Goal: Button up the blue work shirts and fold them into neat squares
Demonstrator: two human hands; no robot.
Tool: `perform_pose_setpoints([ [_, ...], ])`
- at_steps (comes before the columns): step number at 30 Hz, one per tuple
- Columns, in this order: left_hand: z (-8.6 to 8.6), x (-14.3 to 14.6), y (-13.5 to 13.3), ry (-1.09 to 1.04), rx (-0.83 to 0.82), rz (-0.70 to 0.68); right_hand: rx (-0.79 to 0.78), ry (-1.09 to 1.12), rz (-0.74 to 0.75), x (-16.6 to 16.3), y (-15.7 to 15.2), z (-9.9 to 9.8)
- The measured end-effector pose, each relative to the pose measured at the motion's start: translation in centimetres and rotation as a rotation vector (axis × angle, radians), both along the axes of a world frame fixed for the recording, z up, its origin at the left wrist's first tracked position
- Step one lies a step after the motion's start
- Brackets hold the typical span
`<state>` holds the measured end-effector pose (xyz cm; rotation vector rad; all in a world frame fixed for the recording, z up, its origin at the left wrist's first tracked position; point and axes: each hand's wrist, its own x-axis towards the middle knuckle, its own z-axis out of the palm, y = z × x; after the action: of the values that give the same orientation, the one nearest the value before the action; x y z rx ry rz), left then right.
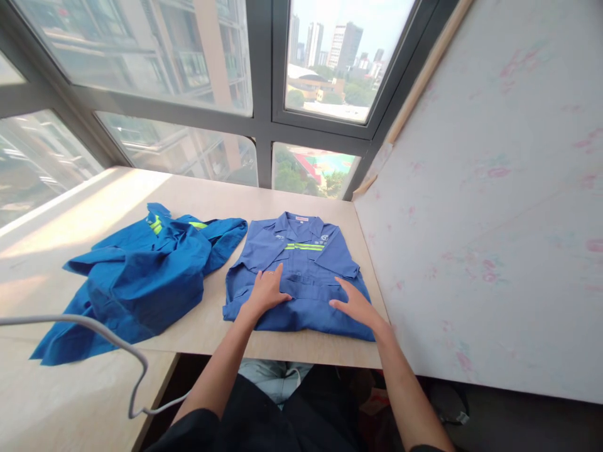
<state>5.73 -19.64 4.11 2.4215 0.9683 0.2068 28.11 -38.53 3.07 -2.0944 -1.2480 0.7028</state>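
A blue short-sleeved work shirt (301, 267) with yellow-green stripes lies on the wooden tabletop, collar toward the window. Its sleeves are angled inward and its lower part is folded up in layers. My left hand (269, 290) rests on or just over the left side of the fold, fingers spread. On the opposite side, my right hand (353, 301) is at the fold too, with thumb and fingers apart. Neither hand grips the cloth. A second blue work garment (146, 276) with similar stripes lies crumpled to the left.
A grey cable (108, 333) crosses the front left, over the crumpled garment's edge. The tabletop (207, 323) ends in front of my body. A flower-patterned wall (480, 238) bounds the right side, and framed windows (325, 69) stand behind.
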Motion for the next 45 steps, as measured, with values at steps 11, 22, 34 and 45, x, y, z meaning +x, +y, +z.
perform_pose_setpoints([
  [11,3.6,-11.7,-7.7,-0.104,-0.475,-0.253,-0.246,0.357,0.416,-4.5,-2.9,6.1],
  [22,-1.5,-5.3,-3.5,0.073,-0.126,-0.006,-0.242,-0.159,0.107,-4.0,3.6,-1.2],
  [34,-7.2,0.2,2.4,0.065,0.261,-0.017,-0.283,-0.521,0.101,-1.2,11.1,-6.2],
  [45,-5.2,1.4,7.0,-0.006,0.093,0.034,0.013,-0.431,0.192,1.0,13.3,-4.9],
])
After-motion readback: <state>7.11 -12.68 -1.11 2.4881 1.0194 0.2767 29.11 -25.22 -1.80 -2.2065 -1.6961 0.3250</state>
